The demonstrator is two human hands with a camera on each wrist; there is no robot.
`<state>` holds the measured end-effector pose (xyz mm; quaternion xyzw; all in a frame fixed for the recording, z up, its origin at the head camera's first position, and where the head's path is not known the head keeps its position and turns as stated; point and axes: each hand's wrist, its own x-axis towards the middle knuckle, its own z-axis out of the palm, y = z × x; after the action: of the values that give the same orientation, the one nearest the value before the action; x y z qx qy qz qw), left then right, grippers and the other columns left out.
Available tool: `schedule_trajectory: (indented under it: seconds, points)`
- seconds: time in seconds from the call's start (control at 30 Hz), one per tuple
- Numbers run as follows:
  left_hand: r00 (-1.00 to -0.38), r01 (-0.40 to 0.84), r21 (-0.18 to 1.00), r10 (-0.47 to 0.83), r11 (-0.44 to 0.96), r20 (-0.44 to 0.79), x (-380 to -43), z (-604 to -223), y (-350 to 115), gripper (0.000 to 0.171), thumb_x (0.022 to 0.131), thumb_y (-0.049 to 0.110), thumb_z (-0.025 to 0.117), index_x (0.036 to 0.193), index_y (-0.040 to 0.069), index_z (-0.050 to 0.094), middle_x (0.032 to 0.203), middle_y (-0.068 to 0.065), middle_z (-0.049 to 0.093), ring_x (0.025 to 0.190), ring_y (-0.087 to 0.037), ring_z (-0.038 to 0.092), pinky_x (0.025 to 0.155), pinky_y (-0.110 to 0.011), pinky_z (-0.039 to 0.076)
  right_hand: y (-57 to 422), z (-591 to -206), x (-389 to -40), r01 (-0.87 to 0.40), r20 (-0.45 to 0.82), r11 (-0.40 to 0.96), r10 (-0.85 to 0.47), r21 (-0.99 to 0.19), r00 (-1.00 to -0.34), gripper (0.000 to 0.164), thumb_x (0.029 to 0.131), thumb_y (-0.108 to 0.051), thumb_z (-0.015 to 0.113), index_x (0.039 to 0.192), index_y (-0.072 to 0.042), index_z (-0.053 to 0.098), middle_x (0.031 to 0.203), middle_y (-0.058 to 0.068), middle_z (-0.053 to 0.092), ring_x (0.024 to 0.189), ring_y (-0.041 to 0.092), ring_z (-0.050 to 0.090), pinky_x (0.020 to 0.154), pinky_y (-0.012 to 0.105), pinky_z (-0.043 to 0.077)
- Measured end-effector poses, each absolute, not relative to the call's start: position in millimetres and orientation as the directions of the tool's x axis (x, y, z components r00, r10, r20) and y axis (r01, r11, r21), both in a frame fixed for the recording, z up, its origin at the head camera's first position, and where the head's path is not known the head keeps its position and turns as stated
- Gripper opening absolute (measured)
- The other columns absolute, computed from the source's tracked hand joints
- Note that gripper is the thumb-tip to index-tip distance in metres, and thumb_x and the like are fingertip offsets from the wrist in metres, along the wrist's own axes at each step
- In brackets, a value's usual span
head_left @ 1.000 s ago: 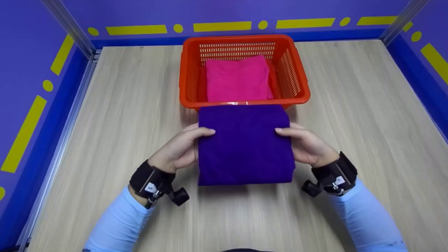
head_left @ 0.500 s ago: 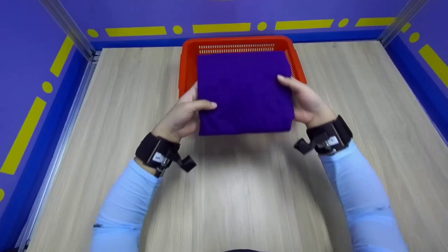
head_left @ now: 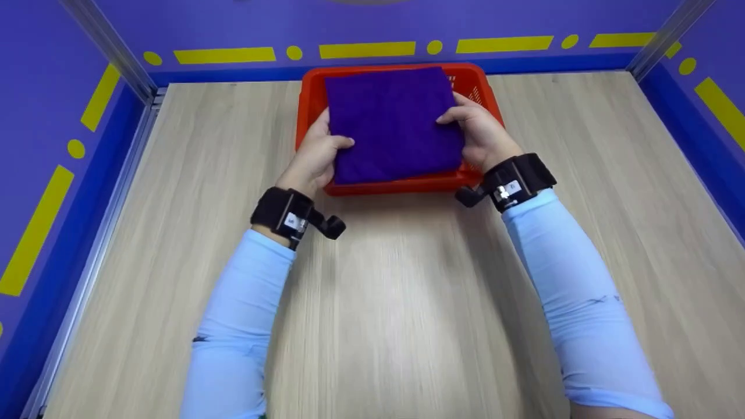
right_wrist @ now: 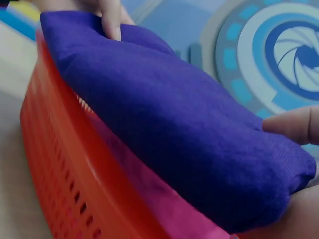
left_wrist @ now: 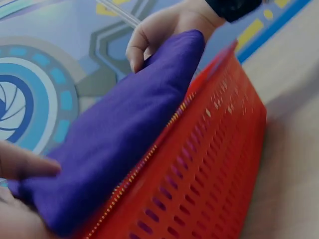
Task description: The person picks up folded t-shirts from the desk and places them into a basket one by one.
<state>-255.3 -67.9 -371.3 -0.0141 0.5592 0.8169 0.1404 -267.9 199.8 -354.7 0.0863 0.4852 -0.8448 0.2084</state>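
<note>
A folded purple cloth [head_left: 396,125] is held flat over the red plastic basket [head_left: 401,186], slightly turned. At its left edge my left hand [head_left: 317,151] grips it, thumb on top and fingers underneath. My right hand [head_left: 483,131] pinches the right edge the same way. In the right wrist view, a pink cloth [right_wrist: 194,219] shows inside the basket below the purple one, with a gap by the rim. The left wrist view has the purple cloth [left_wrist: 124,124] above the slotted basket wall [left_wrist: 214,149]. Fingers under the cloth are mostly hidden.
The basket stands at the back of a light wooden table [head_left: 384,302], close to the blue back wall [head_left: 221,29] with yellow marks. A metal rail [head_left: 99,250] runs along the table's left side. Another blue panel [head_left: 698,128] stands on the right.
Both hands have carried the purple cloth forward, from in front of the basket to over it. It now covers the pink cloth in the head view and has turned a little.
</note>
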Motion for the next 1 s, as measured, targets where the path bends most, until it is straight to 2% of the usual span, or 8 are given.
schedule_trajectory:
  seconds: [0.1, 0.33, 0.47, 0.6, 0.7, 0.8, 0.9, 1.0]
  points:
    - [-0.959, -0.260, 0.934, 0.181, -0.246, -0.219, -262.4, -375.9, -63.1, 0.083, 0.092, -0.021, 0.042, 0.163, 0.016, 0.020, 0.159, -0.009, 0.037, 0.139, -0.024, 0.042, 0.112, -0.038, 0.040, 199.5, -360.5, -275.3, 0.436, -0.373, -0.395, -0.229, -0.809, -0.899, 0.067, 0.094, 0.008, 0.057, 0.150, -0.027, 0.049, 0.138, 0.005, 0.054, 0.121, 0.026, 0.054, 0.101, 0.044, 0.050]
    - [-0.956, -0.265, 0.962, 0.152, -0.069, -0.252, -270.9, -377.1, -57.9, 0.088, 0.092, -0.023, 0.036, 0.164, 0.020, 0.014, 0.169, 0.000, 0.014, 0.152, -0.013, 0.020, 0.118, -0.025, 0.027, 203.1, -368.4, -283.8, 0.437, -0.384, -0.322, -0.218, -0.840, -0.897, 0.066, 0.097, 0.011, 0.049, 0.151, -0.026, 0.044, 0.139, 0.007, 0.052, 0.128, 0.027, 0.051, 0.113, 0.048, 0.040]
    - [-0.948, -0.284, 0.959, 0.155, -0.015, -0.278, -269.8, -377.2, -60.2, 0.089, 0.091, -0.023, 0.032, 0.164, 0.023, 0.012, 0.168, -0.003, 0.019, 0.149, -0.014, 0.027, 0.117, -0.030, 0.031, 204.4, -373.6, -285.9, 0.454, -0.398, -0.246, -0.245, -0.856, -0.884, 0.071, 0.100, 0.011, 0.041, 0.159, -0.027, 0.033, 0.150, 0.006, 0.046, 0.136, 0.026, 0.045, 0.117, 0.049, 0.034]
    - [-0.958, -0.229, 0.953, 0.129, 0.198, -0.257, -266.8, -376.3, -64.6, 0.088, 0.092, -0.020, 0.030, 0.165, 0.027, 0.010, 0.168, -0.003, 0.020, 0.150, -0.014, 0.024, 0.120, -0.033, 0.027, 204.9, -376.2, -285.2, 0.438, -0.398, -0.183, -0.217, -0.880, -0.891, 0.076, 0.099, 0.012, 0.039, 0.162, -0.029, 0.024, 0.157, 0.005, 0.036, 0.140, 0.026, 0.039, 0.120, 0.047, 0.029]
    - [-0.973, -0.077, 0.883, 0.158, 0.463, -0.168, -263.4, -375.0, -66.7, 0.082, 0.094, -0.015, 0.034, 0.164, 0.022, 0.014, 0.169, -0.004, 0.017, 0.153, -0.017, 0.019, 0.122, -0.032, 0.023, 205.3, -376.3, -283.5, 0.389, -0.368, -0.107, -0.177, -0.915, -0.913, 0.081, 0.099, 0.013, 0.040, 0.163, -0.033, 0.022, 0.164, 0.001, 0.027, 0.144, 0.023, 0.034, 0.122, 0.046, 0.024]
    - [-0.968, 0.102, 0.726, 0.235, 0.680, -0.085, -259.2, -374.6, -66.8, 0.063, 0.101, -0.002, 0.042, 0.161, 0.010, 0.027, 0.169, -0.009, 0.015, 0.154, -0.023, 0.018, 0.123, -0.033, 0.020, 205.9, -376.4, -281.9, 0.349, -0.353, 0.053, -0.156, -0.936, -0.923, 0.075, 0.101, 0.008, 0.041, 0.162, -0.033, 0.026, 0.167, -0.003, 0.020, 0.144, 0.022, 0.032, 0.122, 0.044, 0.024]
    - [-0.942, 0.174, 0.582, 0.306, 0.795, -0.135, -255.1, -374.9, -65.4, 0.052, 0.108, 0.021, 0.045, 0.156, 0.005, 0.037, 0.168, -0.012, 0.017, 0.153, -0.029, 0.020, 0.123, -0.039, 0.020, 206.7, -377.7, -280.8, 0.318, -0.362, 0.251, -0.151, -0.914, -0.920, 0.064, 0.103, -0.001, 0.045, 0.161, -0.025, 0.030, 0.169, -0.006, 0.017, 0.143, 0.020, 0.032, 0.121, 0.041, 0.027]
    - [-0.912, 0.184, 0.495, 0.335, 0.849, -0.236, -253.3, -376.6, -64.1, 0.056, 0.109, 0.036, 0.041, 0.156, 0.005, 0.037, 0.167, -0.013, 0.020, 0.153, -0.031, 0.021, 0.124, -0.043, 0.019, 206.7, -380.1, -280.3, 0.273, -0.370, 0.434, -0.156, -0.859, -0.916, 0.061, 0.104, -0.009, 0.049, 0.161, -0.018, 0.030, 0.168, 0.000, 0.019, 0.142, 0.022, 0.035, 0.121, 0.039, 0.028]
